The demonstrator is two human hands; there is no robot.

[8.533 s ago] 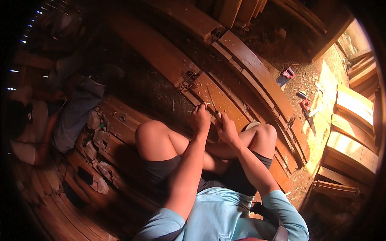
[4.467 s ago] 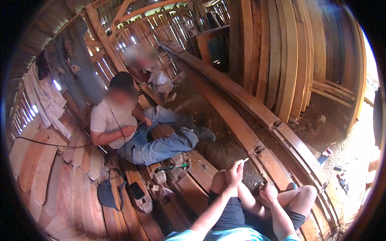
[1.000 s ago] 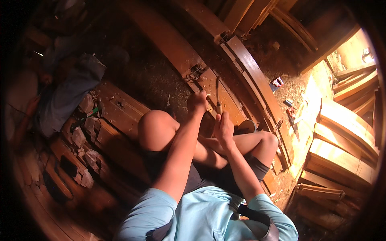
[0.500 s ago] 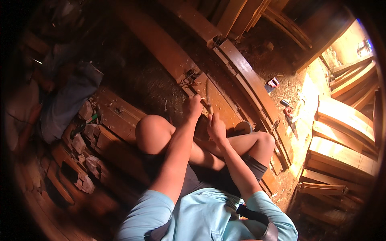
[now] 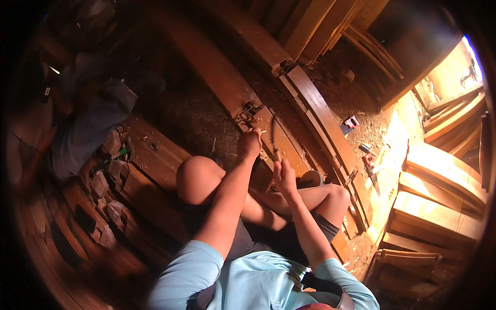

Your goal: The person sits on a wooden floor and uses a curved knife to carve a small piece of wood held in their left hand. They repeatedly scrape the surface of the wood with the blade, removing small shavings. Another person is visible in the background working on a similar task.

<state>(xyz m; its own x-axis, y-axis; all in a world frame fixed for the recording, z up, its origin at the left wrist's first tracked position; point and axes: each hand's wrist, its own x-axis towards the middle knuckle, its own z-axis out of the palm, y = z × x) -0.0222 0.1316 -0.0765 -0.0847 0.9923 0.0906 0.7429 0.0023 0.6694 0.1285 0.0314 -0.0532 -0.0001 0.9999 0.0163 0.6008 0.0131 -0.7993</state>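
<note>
My right hand [image 5: 284,177] is closed around the pale wooden handle of a hand tool [image 5: 277,154]. Its thin, dark, slightly curved blade points away from me, over a reddish-brown curved wooden piece [image 5: 293,151]. Ahead and to the left, my left hand [image 5: 250,142] is closed at the near edge of that piece, beside a rough cut joint [image 5: 249,109] with wood chips around it. What its fingers hold, if anything, cannot be made out. Both hands are in front of my bent knees.
Another long curved beam [image 5: 315,108] runs beyond the worked piece. A red-handled saw [image 5: 369,163] lies on the sunlit floor to the right, near stacked curved boards [image 5: 439,165]. Rough wood blocks [image 5: 118,213] and a person in grey-blue trousers [image 5: 93,129] are at the left.
The whole view has shifted slightly. The gap between my hands has widened a little, and the tool's blade now stands farther from my left hand. Both hands stay closed.
</note>
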